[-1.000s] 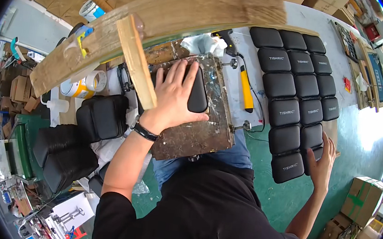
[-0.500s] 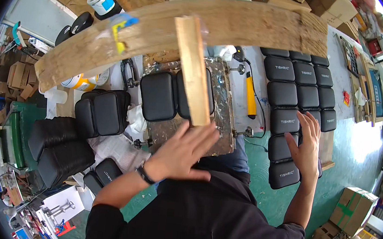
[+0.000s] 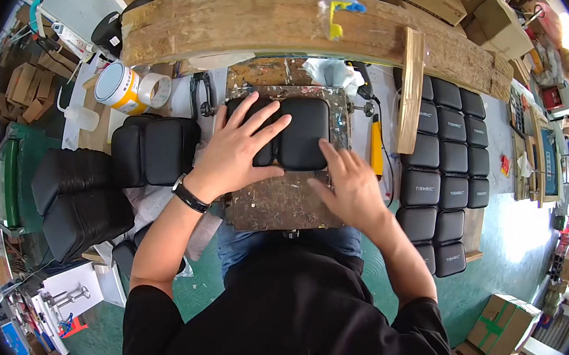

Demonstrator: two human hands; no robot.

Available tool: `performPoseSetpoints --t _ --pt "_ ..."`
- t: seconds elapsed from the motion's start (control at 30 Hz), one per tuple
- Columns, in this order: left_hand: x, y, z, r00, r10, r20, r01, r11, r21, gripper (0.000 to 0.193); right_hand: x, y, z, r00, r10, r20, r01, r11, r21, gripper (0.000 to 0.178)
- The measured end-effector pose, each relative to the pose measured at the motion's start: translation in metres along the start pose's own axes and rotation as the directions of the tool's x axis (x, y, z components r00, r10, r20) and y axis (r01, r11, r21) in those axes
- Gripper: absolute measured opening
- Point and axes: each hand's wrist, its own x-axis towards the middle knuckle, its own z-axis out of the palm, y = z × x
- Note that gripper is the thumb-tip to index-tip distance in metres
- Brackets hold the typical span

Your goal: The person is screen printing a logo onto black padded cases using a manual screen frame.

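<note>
A black case with rounded corners [image 3: 304, 134] lies as two padded halves side by side on a worn, paint-stained wooden board [image 3: 284, 209] in front of me. My left hand [image 3: 230, 152] rests on the left half, fingers spread, hiding much of it. At the lower right edge of the right half is my right hand [image 3: 356, 188]; its index fingertip touches the edge and its thumb is held apart. Neither hand grips anything that I can see.
Overhead, a wooden beam [image 3: 245, 26] with a hanging wooden strip [image 3: 410, 94] crosses the view. Rows of black cases [image 3: 418, 188] stand at right, beside a yellow-handled tool [image 3: 376, 145]. More black cases [image 3: 171, 152], a bucket [image 3: 117, 87] and a tape roll [image 3: 155, 90] are at left.
My left hand has moved forward onto the case's left half. My right hand has come from the rows of cases to the right half's edge. The view has shifted, moving the beam and strip rightward.
</note>
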Motion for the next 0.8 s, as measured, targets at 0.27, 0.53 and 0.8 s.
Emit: performPoseSetpoints --t 0.27,0.53,0.8 --pt "-0.006 0.002 -0.024 0.998 0.024 -0.066 -0.027 0.998 -0.050 0.093 0.003 0.017 -0.030 0.999 0.036 -0.023 -0.031 0.981 0.190 0.058" --pt "0.006 -0.019 -0.095 0.960 -0.120 -0.252 -0.247 0.055 -0.968 0.076 0.062 0.090 -0.109 0.890 0.344 -0.299 -0.225 0.902 0.368 0.036" --pt "-0.079 0.037 -0.014 0.852 -0.497 -0.161 0.099 0.455 -0.885 0.039 0.140 0.032 -0.091 0.885 -0.170 -0.434 0.191 0.982 0.003 0.038"
